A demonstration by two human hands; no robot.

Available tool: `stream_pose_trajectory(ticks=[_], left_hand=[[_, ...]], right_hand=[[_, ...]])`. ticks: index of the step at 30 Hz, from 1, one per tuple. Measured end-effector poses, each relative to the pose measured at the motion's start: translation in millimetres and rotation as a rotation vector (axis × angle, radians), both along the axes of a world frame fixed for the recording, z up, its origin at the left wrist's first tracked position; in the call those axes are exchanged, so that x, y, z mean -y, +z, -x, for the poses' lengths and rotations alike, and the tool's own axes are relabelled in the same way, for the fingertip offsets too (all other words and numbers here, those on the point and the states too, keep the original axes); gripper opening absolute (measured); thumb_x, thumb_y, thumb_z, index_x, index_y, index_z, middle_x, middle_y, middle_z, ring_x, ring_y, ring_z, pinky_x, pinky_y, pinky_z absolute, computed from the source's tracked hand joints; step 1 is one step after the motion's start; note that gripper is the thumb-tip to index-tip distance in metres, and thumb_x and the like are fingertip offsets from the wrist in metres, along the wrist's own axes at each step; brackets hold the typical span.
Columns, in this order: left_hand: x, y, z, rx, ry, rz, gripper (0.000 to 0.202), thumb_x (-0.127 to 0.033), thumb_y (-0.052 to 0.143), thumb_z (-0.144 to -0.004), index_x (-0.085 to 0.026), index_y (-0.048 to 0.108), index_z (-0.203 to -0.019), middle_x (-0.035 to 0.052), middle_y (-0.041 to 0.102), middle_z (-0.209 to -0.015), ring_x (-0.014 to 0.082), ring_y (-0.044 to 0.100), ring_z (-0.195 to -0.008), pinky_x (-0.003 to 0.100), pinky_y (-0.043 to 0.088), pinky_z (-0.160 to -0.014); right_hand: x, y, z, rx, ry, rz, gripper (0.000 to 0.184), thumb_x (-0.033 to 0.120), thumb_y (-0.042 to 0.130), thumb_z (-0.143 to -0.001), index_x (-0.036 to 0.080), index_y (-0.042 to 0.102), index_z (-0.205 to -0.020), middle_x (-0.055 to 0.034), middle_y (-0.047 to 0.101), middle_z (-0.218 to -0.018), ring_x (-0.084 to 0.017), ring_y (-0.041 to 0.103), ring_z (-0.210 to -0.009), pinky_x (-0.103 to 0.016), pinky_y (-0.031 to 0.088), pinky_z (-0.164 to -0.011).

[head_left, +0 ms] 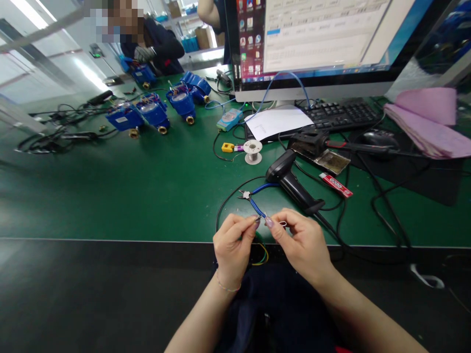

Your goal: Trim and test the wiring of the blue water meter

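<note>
Both hands: you are working in front of your body, over the near edge of the green surface (165,196).

Left hand (232,245): your grip is standing narrow, thumb and forefinger pinching a small dark wire end (258,219).

Right hand (303,240): your grip is also standing narrow, holding a thin pale wire (282,223) whose loop is showing by the curled fingers. The fingertips of both hands are almost meeting; whether the two pieces are touching, you cannot tell here. Yellow and green wires (267,254) are hanging between and below the hands.

Near the hands: blue-handled cutters (246,195) are lying with jaws apart, one handle reaching toward your fingertips, the other toward the barcode scanner (294,184).

Containers: a pale spool (252,146) is standing on its flange, carrying silvery wire around its core. A shallow tray (333,162) is sitting beside a black stand (308,143); its brownish contents are too indistinct to name. A red-and-white packet (336,185) is lying nearer you, contents hidden. On the far shelves, blue bins (190,44) and a cardboard box (202,38) are standing; their contents are too small to tell.

Far left: blue meters (152,112) with brass fittings are standing in a group, and a co-worker's gloved hand (144,54) is resting by another.
</note>
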State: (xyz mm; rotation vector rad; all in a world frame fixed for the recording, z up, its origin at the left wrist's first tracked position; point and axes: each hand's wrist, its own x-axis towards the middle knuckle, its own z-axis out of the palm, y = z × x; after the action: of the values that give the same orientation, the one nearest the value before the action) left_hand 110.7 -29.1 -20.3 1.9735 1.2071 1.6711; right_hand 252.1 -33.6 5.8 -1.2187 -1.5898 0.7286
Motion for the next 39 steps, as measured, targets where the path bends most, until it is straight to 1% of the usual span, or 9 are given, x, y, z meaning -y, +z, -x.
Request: stream_pose_trajectory(ticks=[9,12,19,23,26,29,33,36,39], left_hand=[[-0.6,0.3,1.2,-0.077,0.004,-0.093,0.022,-0.001,0.063,-0.076,-0.013,0.066,-0.094,-0.0009,0.057,-0.074,0.0045,0.053,-0.065,0.014,0.044,-0.058],[-0.1,-0.4,1.1,-0.102,-0.004,-0.103,0.022,0.000,0.063,-0.076,-0.014,0.066,-0.094,-0.0005,0.058,-0.074,0.0051,0.053,-0.066,0.015,0.044,-0.059],[-2.1,2.5,1.6,-0.020,0.008,-0.009,0.016,-0.005,0.064,-0.078,-0.015,0.066,-0.091,-0.0033,0.055,-0.069,0.0035,0.049,-0.062,0.013,0.041,-0.057],[-0.7,5.2,2.9,0.072,-0.044,0.126,0.012,-0.009,0.063,-0.080,-0.018,0.066,-0.088,-0.0048,0.053,-0.065,0.0042,0.048,-0.060,0.015,0.039,-0.056],[0.3,5.7,3.0,0.134,-0.091,0.209,0.008,-0.012,0.062,-0.081,-0.018,0.066,-0.084,-0.0047,0.052,-0.064,0.0052,0.046,-0.059,0.017,0.037,-0.055],[0.7,5.7,2.7,0.157,-0.110,0.252,0.006,-0.014,0.062,-0.081,-0.018,0.066,-0.082,-0.0042,0.051,-0.063,0.0059,0.044,-0.058,0.018,0.036,-0.054],[1.3,6.0,1.9,0.142,-0.114,0.229,0.008,-0.012,0.062,-0.080,-0.018,0.067,-0.083,-0.0040,0.051,-0.063,0.0058,0.044,-0.057,0.018,0.035,-0.054],[1.8,6.1,1.3,0.107,-0.108,0.191,0.010,-0.010,0.063,-0.079,-0.017,0.067,-0.086,-0.0034,0.052,-0.063,0.0059,0.045,-0.057,0.018,0.037,-0.054],[1.7,7.1,0.7,0.060,-0.092,0.148,0.012,-0.009,0.063,-0.079,-0.016,0.067,-0.087,-0.0025,0.053,-0.064,0.0065,0.046,-0.058,0.018,0.038,-0.053]], right_hand=[[3.2,5.3,-0.5,0.146,-0.003,-0.203,0.015,0.017,0.053,-0.085,0.014,0.057,-0.070,0.0025,0.053,-0.063,-0.004,0.050,-0.057,-0.015,0.039,-0.056],[3.2,7.1,-0.6,0.180,-0.003,-0.233,0.014,0.016,0.053,-0.084,0.013,0.058,-0.072,0.0021,0.053,-0.064,-0.004,0.051,-0.057,-0.015,0.039,-0.057],[4.0,6.0,-6.6,0.163,-0.080,-0.228,0.011,0.017,0.054,-0.085,0.015,0.059,-0.075,0.0019,0.056,-0.068,-0.005,0.052,-0.063,-0.017,0.039,-0.059],[3.1,5.7,-5.0,0.167,-0.059,-0.232,0.010,0.015,0.052,-0.086,0.014,0.061,-0.080,-0.0004,0.057,-0.073,-0.007,0.054,-0.068,-0.018,0.042,-0.064],[2.4,5.7,-1.8,0.200,-0.067,-0.302,0.010,0.012,0.054,-0.084,0.012,0.064,-0.086,-0.0029,0.057,-0.075,-0.008,0.054,-0.072,-0.019,0.044,-0.067],[2.7,5.6,0.2,0.220,-0.118,-0.391,0.012,0.009,0.057,-0.081,0.010,0.066,-0.090,-0.0039,0.058,-0.075,-0.008,0.054,-0.070,-0.019,0.046,-0.065],[2.9,4.3,1.1,0.218,-0.161,-0.456,0.011,0.009,0.061,-0.078,0.013,0.066,-0.087,-0.0033,0.061,-0.074,-0.008,0.056,-0.069,-0.021,0.048,-0.063],[1.4,1.5,1.3,0.208,-0.168,-0.497,0.008,0.009,0.063,-0.077,0.014,0.065,-0.082,-0.0031,0.063,-0.074,-0.010,0.057,-0.069,-0.023,0.050,-0.064],[0.0,-2.1,1.3,0.210,-0.159,-0.547,0.010,0.007,0.064,-0.075,0.013,0.065,-0.082,-0.0039,0.065,-0.075,-0.010,0.059,-0.070,-0.024,0.051,-0.065]])
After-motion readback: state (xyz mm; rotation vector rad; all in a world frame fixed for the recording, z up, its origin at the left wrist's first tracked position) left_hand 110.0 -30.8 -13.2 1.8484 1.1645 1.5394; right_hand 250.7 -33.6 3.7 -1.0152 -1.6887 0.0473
